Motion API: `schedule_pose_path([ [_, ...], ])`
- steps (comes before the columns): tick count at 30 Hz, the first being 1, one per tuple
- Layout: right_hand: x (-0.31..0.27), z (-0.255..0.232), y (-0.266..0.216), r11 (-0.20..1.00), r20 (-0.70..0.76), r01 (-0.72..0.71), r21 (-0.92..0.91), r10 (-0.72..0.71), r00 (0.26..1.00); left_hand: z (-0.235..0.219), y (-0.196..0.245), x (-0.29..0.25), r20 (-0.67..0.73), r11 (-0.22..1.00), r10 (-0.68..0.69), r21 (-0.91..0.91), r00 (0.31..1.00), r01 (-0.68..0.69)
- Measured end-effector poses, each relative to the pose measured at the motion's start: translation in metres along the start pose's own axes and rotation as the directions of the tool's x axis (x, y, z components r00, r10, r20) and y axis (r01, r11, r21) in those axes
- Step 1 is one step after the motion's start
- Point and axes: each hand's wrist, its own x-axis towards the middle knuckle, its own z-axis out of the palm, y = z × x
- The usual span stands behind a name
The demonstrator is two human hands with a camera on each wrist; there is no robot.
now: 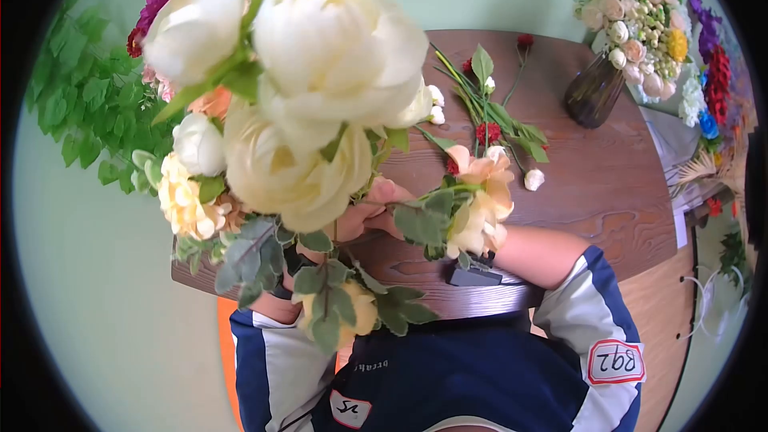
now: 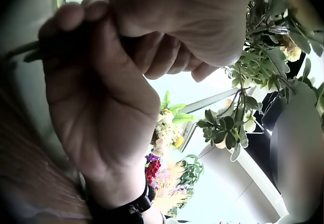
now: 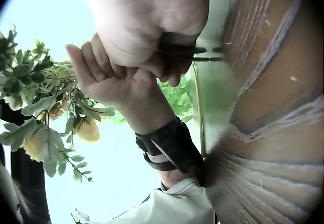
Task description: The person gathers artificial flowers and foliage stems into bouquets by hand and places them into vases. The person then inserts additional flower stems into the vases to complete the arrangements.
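Observation:
A large bouquet of cream and white blooms, peach flowers and grey-green leaves fills the middle of the head view and partly covers both hands. My left hand and right hand meet beneath the big blooms, gripping its stems. Seen from the left wrist, the right hand curls round the stems, with the left hand pressed against it. Cut stem ends poke out past the right hand in the right wrist view. There the left hand has curled fingers.
Loose red and white flowers on long stems lie on the dark wooden table. A brown vase of pale flowers stands at its far right. Green foliage hangs at the left wall. More colourful flowers line the right side.

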Motion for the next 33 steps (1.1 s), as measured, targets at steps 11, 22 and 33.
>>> schedule_pose_path([
  [11,-0.049,0.029,-0.033,0.993,-0.066,0.038,0.112,-0.031,0.997,-0.01,-0.004,-0.015,-0.042,0.977,0.211,0.031,0.977,-0.21],
  [22,-0.048,0.041,-0.062,0.95,-0.143,0.004,-0.313,-0.051,0.988,-0.007,0.011,-0.012,-0.294,0.993,0.091,-0.05,0.952,-0.11],
  [33,0.014,0.054,-0.043,0.67,-0.367,-0.231,-0.706,-0.067,0.928,-0.004,0.025,0.013,-0.465,0.982,-0.095,-0.19,0.88,0.005],
])
